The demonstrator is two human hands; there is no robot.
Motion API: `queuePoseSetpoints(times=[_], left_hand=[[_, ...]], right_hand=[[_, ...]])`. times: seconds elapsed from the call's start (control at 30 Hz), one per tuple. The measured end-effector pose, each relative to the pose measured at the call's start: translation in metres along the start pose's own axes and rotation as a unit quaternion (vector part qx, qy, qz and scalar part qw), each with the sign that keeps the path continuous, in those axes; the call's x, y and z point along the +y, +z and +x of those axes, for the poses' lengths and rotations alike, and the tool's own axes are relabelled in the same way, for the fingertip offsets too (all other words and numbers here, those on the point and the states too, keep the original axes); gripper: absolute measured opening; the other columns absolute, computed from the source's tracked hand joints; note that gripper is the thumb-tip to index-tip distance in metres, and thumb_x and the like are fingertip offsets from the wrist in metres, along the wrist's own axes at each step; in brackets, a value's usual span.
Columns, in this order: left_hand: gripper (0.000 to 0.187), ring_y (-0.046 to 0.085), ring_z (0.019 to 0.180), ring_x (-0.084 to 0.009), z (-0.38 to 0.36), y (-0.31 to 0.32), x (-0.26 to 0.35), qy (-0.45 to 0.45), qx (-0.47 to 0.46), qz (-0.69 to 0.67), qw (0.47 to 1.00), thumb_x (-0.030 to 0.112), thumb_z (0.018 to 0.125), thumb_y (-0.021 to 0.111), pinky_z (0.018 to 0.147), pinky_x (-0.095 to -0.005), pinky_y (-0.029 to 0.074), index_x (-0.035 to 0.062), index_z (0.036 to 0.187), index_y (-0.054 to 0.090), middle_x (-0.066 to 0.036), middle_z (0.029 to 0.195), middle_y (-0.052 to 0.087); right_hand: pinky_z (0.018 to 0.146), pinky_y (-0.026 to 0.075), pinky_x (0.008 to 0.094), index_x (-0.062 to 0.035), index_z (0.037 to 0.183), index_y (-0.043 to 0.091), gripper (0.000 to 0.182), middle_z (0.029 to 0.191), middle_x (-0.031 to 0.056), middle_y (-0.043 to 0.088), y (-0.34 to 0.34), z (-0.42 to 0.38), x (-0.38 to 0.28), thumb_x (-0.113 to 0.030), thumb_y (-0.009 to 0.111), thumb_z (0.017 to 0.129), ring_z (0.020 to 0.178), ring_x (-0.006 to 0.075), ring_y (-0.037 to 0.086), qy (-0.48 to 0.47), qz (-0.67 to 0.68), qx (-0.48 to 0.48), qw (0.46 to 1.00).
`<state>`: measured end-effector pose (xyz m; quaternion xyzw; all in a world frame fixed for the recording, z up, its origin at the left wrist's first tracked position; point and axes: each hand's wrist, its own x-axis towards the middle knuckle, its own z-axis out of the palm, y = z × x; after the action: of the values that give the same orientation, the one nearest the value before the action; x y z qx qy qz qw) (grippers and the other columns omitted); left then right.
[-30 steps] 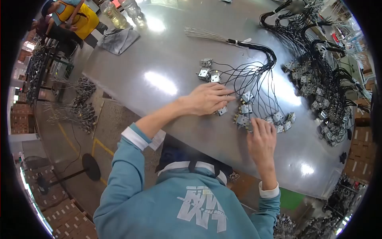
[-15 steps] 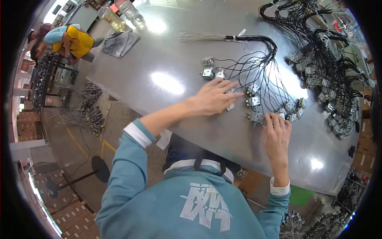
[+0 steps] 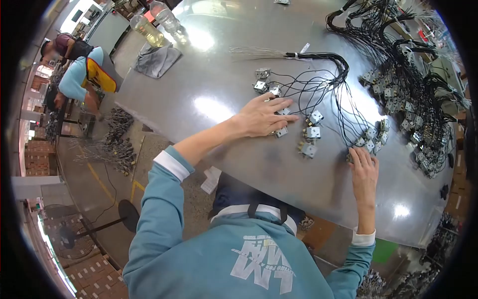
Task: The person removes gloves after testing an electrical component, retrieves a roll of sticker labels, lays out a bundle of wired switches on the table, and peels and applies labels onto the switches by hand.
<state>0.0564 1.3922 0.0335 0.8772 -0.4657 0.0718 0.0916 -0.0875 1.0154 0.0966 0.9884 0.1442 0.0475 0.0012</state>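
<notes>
A bundle of black wires [image 3: 343, 67], with thin bare ends [image 3: 259, 51] at its left, lies on the metal table [image 3: 308, 187]. Its wires fan out to small silvery box-shaped components. My left hand [image 3: 264, 117] rests palm down, fingers stretched over a left-hand row of components [image 3: 281, 132]; part of the row is hidden beneath it. Between my hands stands a short column of three components [image 3: 312, 132]. My right hand [image 3: 366, 167], fingers bent and close together, has a small component [image 3: 350, 156] at its fingertips, below the right-hand cluster [image 3: 371, 133].
More wire bundles with components [image 3: 391, 92] pile along the table's right side. A grey cloth [image 3: 158, 61] and two clear bottles [image 3: 147, 31] stand at the far left. Another person [image 3: 82, 67] bends over work beyond the left edge. A black-based stand [image 3: 128, 216] is on the floor.
My right hand has moved right, away from the middle column, toward the right-hand cluster. My left hand has settled lower onto the left row. The other person has leaned further over.
</notes>
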Motion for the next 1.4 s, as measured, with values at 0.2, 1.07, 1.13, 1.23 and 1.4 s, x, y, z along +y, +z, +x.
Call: queuePoseSetpoints(times=[0.2,1.07,1.13,1.23,1.4], left_hand=[[0.046,0.043,0.15,-0.0217,0.006,-0.005,0.001,0.012,-0.023,0.0,1.0,0.039,0.113,0.039,0.122,-0.0441,0.029,0.0306,0.154,0.058,-0.011,0.165,0.046],[0.059,0.04,0.151,-0.0376,0.017,0.012,-0.068,-0.169,0.068,-0.107,0.978,0.036,0.112,0.042,0.127,-0.0545,0.025,0.0148,0.167,0.033,-0.01,0.167,0.042],[0.055,0.049,0.142,-0.0361,0.016,0.001,-0.064,-0.154,0.063,-0.119,0.979,0.034,0.11,0.047,0.124,-0.0502,0.032,0.0138,0.162,0.043,-0.009,0.157,0.054],[0.048,0.056,0.132,-0.0324,0.012,-0.024,-0.08,-0.163,0.01,-0.199,0.966,0.03,0.108,0.055,0.116,-0.0446,0.043,0.0108,0.151,0.058,-0.01,0.142,0.066],[0.043,0.061,0.125,-0.0293,0.004,-0.037,-0.096,-0.13,-0.024,-0.261,0.956,0.029,0.103,0.063,0.107,-0.041,0.05,0.008,0.14,0.068,-0.011,0.129,0.071]], right_hand=[[0.103,0.042,0.0441,-0.0065,0.131,0.068,0.038,0.128,0.0076,0.07,0.007,0.015,-0.017,-0.012,0.072,0.094,0.122,0.0219,0.062,-0.086,-0.013,0.012,0.996],[0.128,0.002,0.0656,-0.0065,0.169,0.024,0.074,0.178,0.0145,0.015,0.066,0.135,-0.073,-0.048,0.042,0.11,0.163,0.0343,0.02,0.006,0.027,-0.044,0.999],[0.128,0.009,0.0648,-0.0066,0.165,0.034,0.069,0.175,0.015,0.025,0.05,0.134,-0.077,-0.043,0.049,0.108,0.16,0.0344,0.027,0.001,0.01,-0.023,1.0],[0.121,0.027,0.0588,-0.0061,0.149,0.054,0.056,0.159,0.0147,0.049,0.002,0.14,-0.104,-0.034,0.062,0.102,0.148,0.0336,0.043,-0.017,-0.004,0.03,0.999],[0.096,0.05,0.0438,-0.0047,0.115,0.073,0.035,0.117,0.0089,0.073,0.008,0.165,-0.155,-0.027,0.078,0.089,0.117,0.0289,0.064,-0.067,0.157,0.162,0.972]])
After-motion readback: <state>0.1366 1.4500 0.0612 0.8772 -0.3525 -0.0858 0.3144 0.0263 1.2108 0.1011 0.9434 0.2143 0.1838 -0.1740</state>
